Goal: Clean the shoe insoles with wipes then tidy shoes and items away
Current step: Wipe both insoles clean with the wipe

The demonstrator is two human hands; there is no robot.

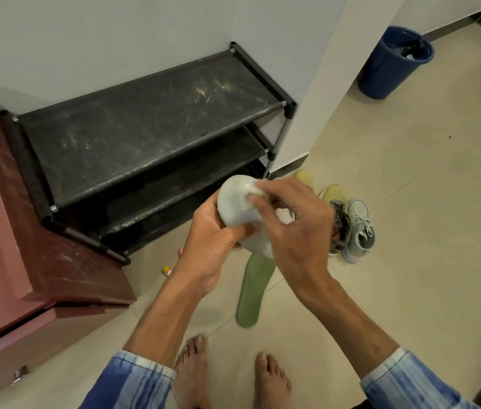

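My left hand (212, 237) grips a pale grey-white insole (235, 208) around its middle, its rounded end tilted up toward the shoe rack. My right hand (295, 228) pinches a white wipe (252, 191) against the insole's upper end. A green insole (253, 290) lies flat on the floor tiles just below my hands. To the right stand a light grey sneaker (362, 228) and a darker grey shoe (340, 225), partly hidden by my right hand. Yellow-green shoes (332, 191) sit behind them.
A black three-tier shoe rack (144, 134) stands against the wall, its shelves bare and dusty. A reddish cabinet (20, 261) is at the left. A blue bin (393, 63) stands at the far right. Small bits of litter (167, 270) lie near the rack's foot. My bare feet (192, 376) are below.
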